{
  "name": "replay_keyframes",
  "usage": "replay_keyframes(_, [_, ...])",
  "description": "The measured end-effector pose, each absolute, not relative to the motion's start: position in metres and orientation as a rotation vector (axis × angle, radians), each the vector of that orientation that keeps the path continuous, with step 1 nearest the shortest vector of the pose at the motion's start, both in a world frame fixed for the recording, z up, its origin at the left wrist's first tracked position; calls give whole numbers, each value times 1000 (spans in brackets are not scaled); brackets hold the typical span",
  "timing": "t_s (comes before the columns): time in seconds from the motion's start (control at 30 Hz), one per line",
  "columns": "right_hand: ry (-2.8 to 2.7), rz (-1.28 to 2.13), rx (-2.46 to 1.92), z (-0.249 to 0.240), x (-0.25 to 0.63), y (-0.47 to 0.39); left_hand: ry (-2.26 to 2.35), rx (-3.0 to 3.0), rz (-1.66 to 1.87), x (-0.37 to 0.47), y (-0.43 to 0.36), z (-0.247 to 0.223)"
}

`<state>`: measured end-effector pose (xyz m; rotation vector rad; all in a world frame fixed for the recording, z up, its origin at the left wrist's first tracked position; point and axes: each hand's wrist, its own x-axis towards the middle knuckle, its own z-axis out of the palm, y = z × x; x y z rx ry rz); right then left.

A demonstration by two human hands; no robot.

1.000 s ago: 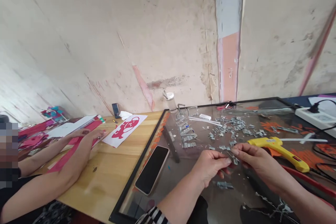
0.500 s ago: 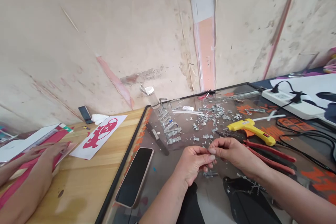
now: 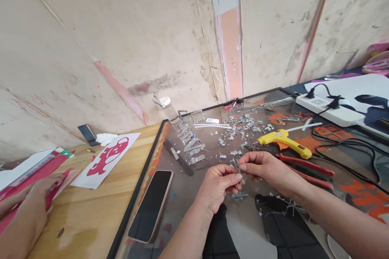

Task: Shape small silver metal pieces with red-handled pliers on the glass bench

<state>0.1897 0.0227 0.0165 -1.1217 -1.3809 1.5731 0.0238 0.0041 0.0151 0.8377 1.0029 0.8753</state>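
My left hand point(image 3: 221, 184) is closed in a pinch, thumb against the fingers, low over the glass tabletop. Right beside it my right hand point(image 3: 258, 166) pinches too, its fingertips close to the left ones. A thin silvery wire-like piece point(image 3: 235, 163) shows at the right fingertips; its exact kind is too small to tell. Whatever the left fingertips hold is hidden. Beyond the hands lie many small bent metal pieces point(image 3: 243, 125) in a loose heap. Red-handled pliers point(image 3: 306, 170) rest beside my right wrist, below a yellow glue gun point(image 3: 285, 141).
A phone point(image 3: 151, 206) lies left of my arm. Behind it are a dark metal bar point(image 3: 179, 158), rows of metal pieces point(image 3: 193, 147) and a clear bottle point(image 3: 169, 110). A white power strip point(image 3: 331, 109) with cables sits at right. Another person's hands point(image 3: 45, 188) press pink paper at left.
My hands have drawn slightly apart at the fingertips, and the thin silvery piece now shows between them. The view has shifted a little to the right.
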Motion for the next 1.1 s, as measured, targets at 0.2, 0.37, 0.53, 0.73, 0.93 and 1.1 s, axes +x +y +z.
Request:
replay_keyframes(0.2, [-1359,1640,-1081,18,189,23,1000,831,893,24,5,12])
replay_keyframes(0.37, [-1317,1653,-1060,19,189,21,1001,807,914,24,5,11])
replay_keyframes(0.53, [-1310,1624,-1051,19,188,22,1011,822,912,25,5,13])
replay_keyframes(0.73, [-1268,1565,-1016,19,188,23,1010,863,932,23,6,10])
replay_keyframes(0.93, [-1307,1531,-1004,13,189,24,1045,907,957,23,6,9])
replay_keyframes(1.1, [-1364,1413,-1023,14,189,23,1081,950,985,25,7,10])
